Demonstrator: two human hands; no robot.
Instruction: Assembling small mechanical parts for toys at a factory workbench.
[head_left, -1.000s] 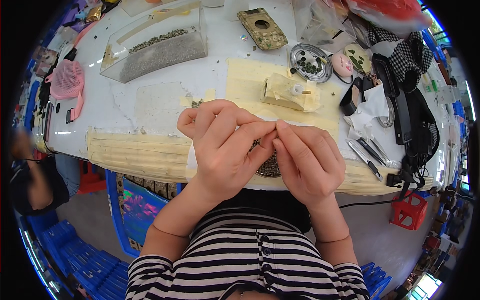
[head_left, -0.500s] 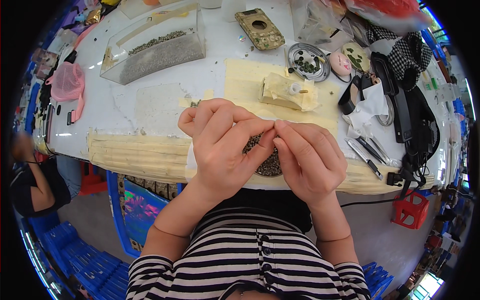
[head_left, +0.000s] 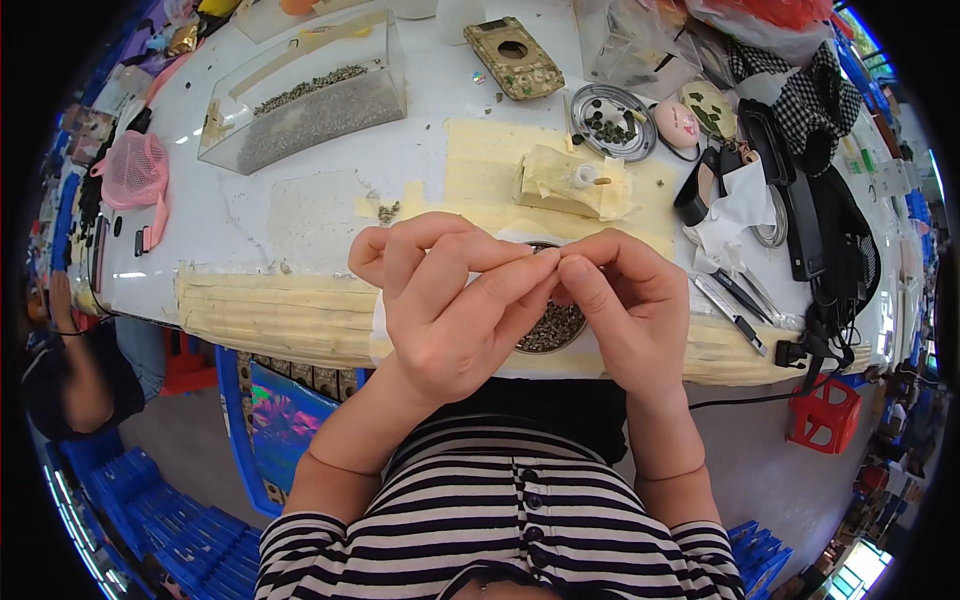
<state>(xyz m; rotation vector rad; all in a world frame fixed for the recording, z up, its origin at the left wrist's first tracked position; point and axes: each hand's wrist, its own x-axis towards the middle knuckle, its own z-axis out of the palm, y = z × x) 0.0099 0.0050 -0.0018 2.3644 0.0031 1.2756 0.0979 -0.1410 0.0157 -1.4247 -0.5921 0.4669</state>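
Worktable (head_left: 230, 235): white top, your near edge padded with cream tape (head_left: 270, 312).

Clear open box (head_left: 386, 60): long, lying slantwise across the far left, part-filled with small grey pieces.

Left hand (head_left: 445, 312): yours, reaching in over the dish's left side; thumb and forefinger closed tip to tip, other fingers curled clear.

Right hand (head_left: 637, 312): yours, from the other side; thumb and forefinger drawn together, tips meeting the left's. Whether a piece sits in either pinch cannot be told; your fingers hide it.

Tape-wrapped block (head_left: 545, 185): beyond your joined fingertips, long axis running mostly crosswise, a small white cup (head_left: 584, 176) on top.

Round dish (head_left: 540, 352): below your fingertips, between both hands, neither clearly nearer; circular, so no long axis. Partly covered by your fingers.

Small metallic pieces (head_left: 550, 328): heaped in that dish; their individual axes are too fine to read.

Loose cluster (head_left: 388, 212): a few similar bits, just beyond your left knuckles.
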